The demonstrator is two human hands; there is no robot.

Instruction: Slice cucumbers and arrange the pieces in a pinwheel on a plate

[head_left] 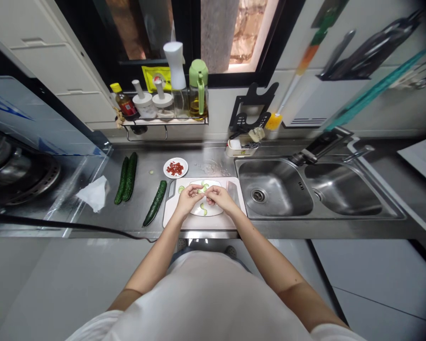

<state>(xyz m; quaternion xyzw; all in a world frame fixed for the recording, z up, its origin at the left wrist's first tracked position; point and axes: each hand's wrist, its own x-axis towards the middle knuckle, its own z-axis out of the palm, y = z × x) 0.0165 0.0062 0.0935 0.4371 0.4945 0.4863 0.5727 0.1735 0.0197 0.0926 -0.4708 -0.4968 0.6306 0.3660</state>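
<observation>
Over a white plate (213,211) my two hands meet, fingertips almost touching. My left hand (189,199) is closed in a pinch, with a pale green cucumber slice (200,191) at its fingertips. Thumb and fingers of my right hand (220,197) are also pinched together; what lies between them is too small to make out. Thin curved cucumber slices (203,210) lie on the plate, several of them near its edge. Under the plate is a pale cutting board (173,219). A knife blade (233,193) appears to rest on the board's right side.
Left of the board lies one cucumber (155,203), with two more cucumbers (128,177) farther left. A small plate of chopped red pieces (175,167) stands behind the board. A double sink (275,189) adjoins on the right. Condiment bottles (198,90) stand on a wall rack.
</observation>
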